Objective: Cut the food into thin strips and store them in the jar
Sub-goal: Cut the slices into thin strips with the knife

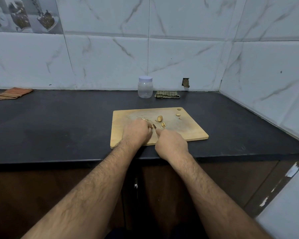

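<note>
Left hand (136,131) curled, pinning food on cutting board (193,131); right hand (171,144) grips knife (154,126) for slicing; lidded jar (145,87) waits behind.

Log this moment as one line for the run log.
phase: cutting | left hand: holds food on cutting board | right hand: grips knife | jar: lidded, empty

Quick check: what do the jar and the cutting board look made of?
Jar: apparently clear plastic, see-through and faintly cloudy, with a pale opaque lid, likely plastic too. Cutting board: seemingly light matte wood, tan with a worn greyish patch mid-board.
</note>
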